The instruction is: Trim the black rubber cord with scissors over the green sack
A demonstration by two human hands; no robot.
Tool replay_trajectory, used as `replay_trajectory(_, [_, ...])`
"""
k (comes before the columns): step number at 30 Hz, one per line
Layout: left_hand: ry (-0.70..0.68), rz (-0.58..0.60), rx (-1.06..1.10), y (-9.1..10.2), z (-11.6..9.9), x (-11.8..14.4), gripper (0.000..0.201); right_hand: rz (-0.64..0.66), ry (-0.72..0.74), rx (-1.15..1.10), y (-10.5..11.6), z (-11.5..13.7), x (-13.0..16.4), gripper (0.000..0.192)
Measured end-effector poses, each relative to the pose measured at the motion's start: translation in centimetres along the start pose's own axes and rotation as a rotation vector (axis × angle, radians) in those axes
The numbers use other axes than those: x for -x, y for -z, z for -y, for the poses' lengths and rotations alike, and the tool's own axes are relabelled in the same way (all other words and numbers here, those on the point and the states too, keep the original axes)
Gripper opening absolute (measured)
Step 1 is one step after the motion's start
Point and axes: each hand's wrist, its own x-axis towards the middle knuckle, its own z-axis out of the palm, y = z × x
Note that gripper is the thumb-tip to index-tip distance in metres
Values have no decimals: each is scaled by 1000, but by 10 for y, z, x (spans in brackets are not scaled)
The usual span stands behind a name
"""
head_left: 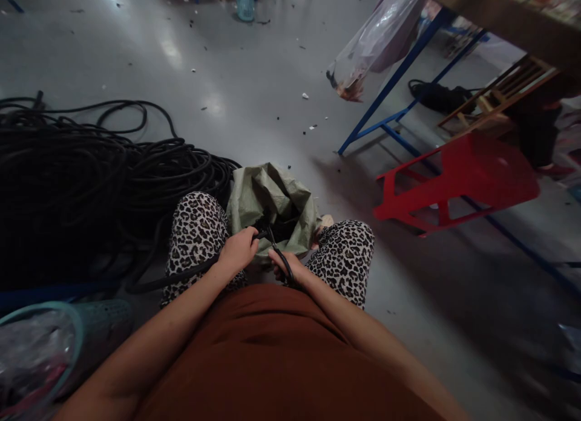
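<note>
My left hand (238, 249) is closed around a black rubber cord (195, 271), whose end points over the mouth of a sack. In my right hand (287, 266) is a pair of black-handled scissors (287, 265), with the blades at the cord's end. Whether the blades are apart or together I cannot tell. The green woven sack (245, 197) stands open between my knees, right under both hands. Dark pieces (284, 227) lie inside it, too dim to make out singly. From my left hand the cord runs back over my left thigh.
A large heap of coiled black cord (113, 161) lies at the left. Below it stands a turquoise basket (77, 330) with clear plastic in it. At the right are a red plastic stool (481, 179) and a blue-legged table (390, 88). Small scraps dot the grey floor (254, 100).
</note>
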Motion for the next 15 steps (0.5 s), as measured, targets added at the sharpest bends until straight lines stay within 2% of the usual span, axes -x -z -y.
replay_trajectory(11, [22,17,17,3,0,2,28,120,61,108,-1,6,4,45])
replay_trajectory(15, [30,24,13,3,-1,2,29,127,62,143,-1,10,8,47])
